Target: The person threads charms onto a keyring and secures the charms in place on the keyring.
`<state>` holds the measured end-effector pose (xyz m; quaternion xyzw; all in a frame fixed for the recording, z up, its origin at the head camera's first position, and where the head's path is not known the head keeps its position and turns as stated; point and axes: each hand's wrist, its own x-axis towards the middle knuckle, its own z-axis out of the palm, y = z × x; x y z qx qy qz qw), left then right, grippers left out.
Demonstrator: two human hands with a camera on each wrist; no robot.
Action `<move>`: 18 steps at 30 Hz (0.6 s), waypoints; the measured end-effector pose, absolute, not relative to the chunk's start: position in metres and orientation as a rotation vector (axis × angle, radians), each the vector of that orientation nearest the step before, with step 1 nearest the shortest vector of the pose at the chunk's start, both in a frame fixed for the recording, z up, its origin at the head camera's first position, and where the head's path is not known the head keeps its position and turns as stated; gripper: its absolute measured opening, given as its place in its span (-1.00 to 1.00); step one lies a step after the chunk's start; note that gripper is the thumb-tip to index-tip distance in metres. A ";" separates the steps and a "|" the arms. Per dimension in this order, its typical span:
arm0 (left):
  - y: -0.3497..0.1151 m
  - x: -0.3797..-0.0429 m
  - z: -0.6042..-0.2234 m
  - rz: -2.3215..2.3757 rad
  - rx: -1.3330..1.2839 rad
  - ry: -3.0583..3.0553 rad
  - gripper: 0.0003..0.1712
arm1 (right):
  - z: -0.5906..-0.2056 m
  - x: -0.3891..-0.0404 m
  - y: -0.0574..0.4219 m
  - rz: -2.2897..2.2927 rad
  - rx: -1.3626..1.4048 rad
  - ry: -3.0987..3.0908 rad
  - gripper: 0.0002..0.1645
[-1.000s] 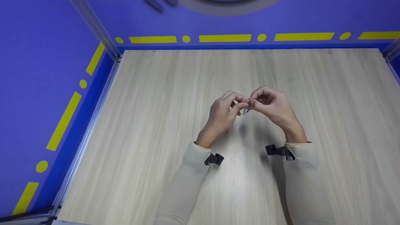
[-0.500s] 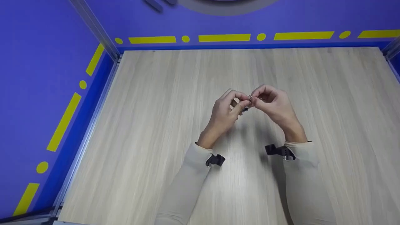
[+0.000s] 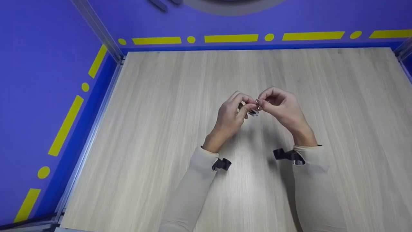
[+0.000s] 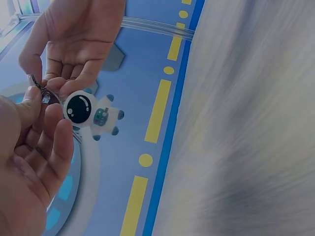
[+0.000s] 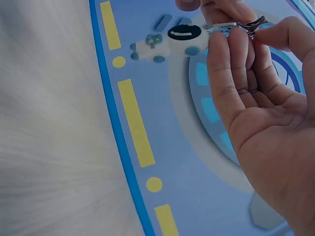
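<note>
Both hands meet over the middle of the table around a small keychain. From it dangles a white astronaut figure [image 4: 91, 114] with a black visor and teal details, also plain in the right wrist view as an astronaut [image 5: 170, 42]. The thumb and fingers of my left hand [image 3: 229, 112] pinch the keychain's metal ring [image 4: 47, 97] from the left. On the other side my right hand [image 3: 285, 108] pinches the metal part [image 5: 252, 24] between thumb and fingertips. Fingertips partly hide the metal hardware. The figure hangs below the fingertips in the head view.
A wood-grain table [image 3: 161, 112] lies under the hands. Blue panels [image 3: 38, 64] with yellow dashes and dots rise behind it and at its left, joined by a metal frame post [image 3: 99, 29]. Beige sleeves cover both forearms, with black bands at the wrists.
Both hands have risen slightly in the head view, chiefly during the first half second. The astronaut figure has turned and shifted beneath the fingertips. Both pinches stay on the keychain.
</note>
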<state>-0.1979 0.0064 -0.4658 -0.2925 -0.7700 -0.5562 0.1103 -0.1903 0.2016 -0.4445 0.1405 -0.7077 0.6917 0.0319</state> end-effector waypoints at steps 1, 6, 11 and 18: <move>0.007 -0.198 -0.466 -1.637 -0.857 -2.268 -0.82 | -0.444 -0.190 0.202 2.094 0.447 -2.198 -0.97; 0.007 -0.197 -0.463 -1.683 -0.836 -2.295 -0.83 | -0.442 -0.189 0.201 1.958 0.518 -2.267 -0.93; 0.007 -0.195 -0.460 -1.827 -0.740 -2.327 -0.82 | -0.442 -0.188 0.200 1.885 0.531 -2.309 -0.91; 0.008 -0.195 -0.460 -2.013 -0.729 -2.189 -0.84 | -0.444 -0.190 0.199 2.086 0.435 -2.170 -0.98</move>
